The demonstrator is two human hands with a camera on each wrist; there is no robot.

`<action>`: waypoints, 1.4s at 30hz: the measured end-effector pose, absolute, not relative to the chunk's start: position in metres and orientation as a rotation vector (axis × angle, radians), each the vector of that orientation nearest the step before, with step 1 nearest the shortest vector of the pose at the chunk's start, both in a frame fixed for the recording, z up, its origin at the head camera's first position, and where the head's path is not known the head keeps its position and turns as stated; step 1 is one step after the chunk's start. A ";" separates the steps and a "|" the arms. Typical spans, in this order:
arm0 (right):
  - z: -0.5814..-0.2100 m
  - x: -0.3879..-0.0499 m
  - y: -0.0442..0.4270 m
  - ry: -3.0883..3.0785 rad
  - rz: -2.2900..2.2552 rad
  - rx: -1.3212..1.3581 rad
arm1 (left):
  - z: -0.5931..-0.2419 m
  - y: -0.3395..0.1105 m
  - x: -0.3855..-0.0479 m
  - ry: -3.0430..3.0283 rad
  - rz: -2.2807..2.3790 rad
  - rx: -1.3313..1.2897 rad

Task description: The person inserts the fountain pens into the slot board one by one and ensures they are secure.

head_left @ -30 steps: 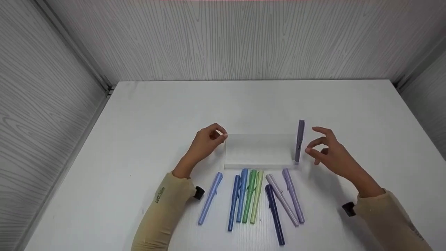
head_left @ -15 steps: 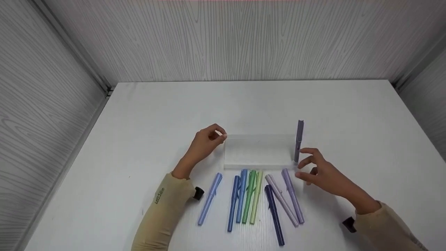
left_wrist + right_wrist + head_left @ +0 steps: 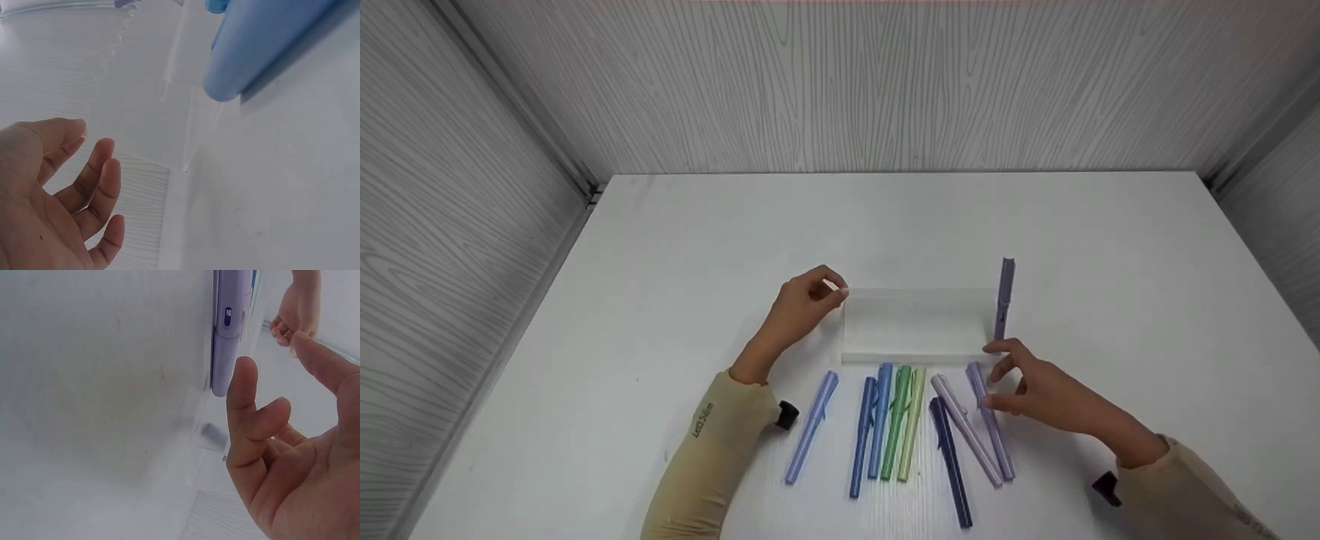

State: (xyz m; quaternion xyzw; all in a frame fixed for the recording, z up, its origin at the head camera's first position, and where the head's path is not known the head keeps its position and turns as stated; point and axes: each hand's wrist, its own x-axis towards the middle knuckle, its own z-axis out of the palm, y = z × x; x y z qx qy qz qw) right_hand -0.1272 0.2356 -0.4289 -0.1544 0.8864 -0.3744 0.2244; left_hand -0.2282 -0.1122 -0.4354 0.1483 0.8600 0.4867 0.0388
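My left hand [image 3: 804, 304] pinches the upper left corner of a clear plastic pen stand [image 3: 919, 322] between thumb and forefinger. At the stand's right end a dusky purple pen [image 3: 1006, 289] stands upright, its lower end hidden by my right hand [image 3: 1039, 390]. That hand hovers at the head of a lavender pen [image 3: 999, 439] lying on the table, thumb and fingers spread apart around it. The right wrist view shows the lavender pen [image 3: 228, 337] with a gap to the fingertips. Beside it lie a pale lilac pen [image 3: 971, 435] and a navy pen [image 3: 951, 461].
Before the stand lie a light green pen [image 3: 913, 427], a green pen [image 3: 895, 427] and several blue pens, among them a light blue one [image 3: 811, 431] at far left. The white table [image 3: 720, 225] is bounded by wood-grain panels [image 3: 885, 90].
My right hand has moved down and left, from beside the upright purple pen to the lying lavender pen. The left hand stays on the stand's corner; the pens have not moved.
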 end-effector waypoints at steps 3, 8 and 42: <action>-0.428 -0.128 0.234 2.442 -1.012 -0.407 | -0.435 -0.112 -0.229 2.645 1.493 0.459; -0.431 -0.128 0.230 2.463 -0.960 -0.381 | -0.436 -0.112 -0.230 2.655 1.484 0.457; -0.436 -0.126 0.208 2.614 -0.703 -0.310 | -0.437 -0.112 -0.231 2.664 1.479 0.449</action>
